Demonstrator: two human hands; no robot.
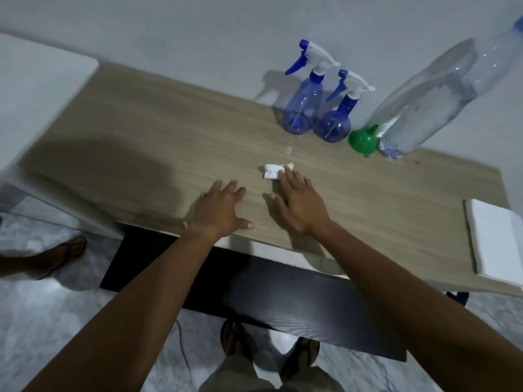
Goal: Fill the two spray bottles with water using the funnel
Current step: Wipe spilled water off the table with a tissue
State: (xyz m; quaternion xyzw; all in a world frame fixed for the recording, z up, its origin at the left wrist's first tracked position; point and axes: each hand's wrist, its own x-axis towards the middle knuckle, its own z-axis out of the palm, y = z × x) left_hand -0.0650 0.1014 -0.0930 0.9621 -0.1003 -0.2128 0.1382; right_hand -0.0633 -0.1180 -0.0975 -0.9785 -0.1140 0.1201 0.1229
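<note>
Two blue spray bottles stand against the wall at the back of the wooden table (141, 142), the taller one (303, 106) left of the shorter one (336, 120); both carry white trigger heads. A green funnel (363, 140) lies on its side just right of them, beside a large clear water bottle (430, 100). My left hand (220, 207) rests flat on the table near its front edge, fingers spread. My right hand (297, 202) lies flat too, its fingertips pressing a small white tissue (271, 171) onto the tabletop.
A stack of white tissues (498, 239) lies at the table's right front corner. A white surface (36, 89) adjoins the table on the left. A dark shelf (254, 295) sticks out below the front edge. Another person's foot (62, 253) stands on the floor at left.
</note>
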